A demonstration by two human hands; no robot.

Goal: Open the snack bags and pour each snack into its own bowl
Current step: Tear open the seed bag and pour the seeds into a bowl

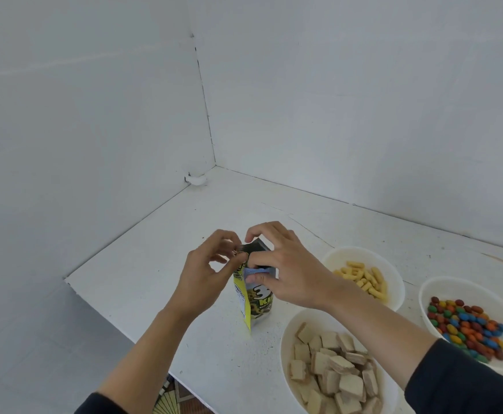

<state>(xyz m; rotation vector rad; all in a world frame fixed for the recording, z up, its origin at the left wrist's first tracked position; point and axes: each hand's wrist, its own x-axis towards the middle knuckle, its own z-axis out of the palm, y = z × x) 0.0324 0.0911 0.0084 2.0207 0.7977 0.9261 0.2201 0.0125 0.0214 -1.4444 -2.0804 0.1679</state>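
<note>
Three bowls are filled: puffed sticks point(363, 279) at 3 o'clock of the bag point(254, 303), coloured candies point(468, 327) at 4, wafers point(333, 372) at 5. The last bag, yellow and black, stands upright on the white surface point(154, 264). The left hand point(211, 264) and right hand point(283, 270) have their fingers point(266, 227) clamped on its top, seemingly not yet open.

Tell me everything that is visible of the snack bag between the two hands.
The snack bag is a glossy yellow and black printed pouch. It stands upright on the white table. A nutrition panel runs down its yellow side; a pale blue strip crosses it near the top. The left hand pinches its top edge, and the right hand grips the top.
</note>
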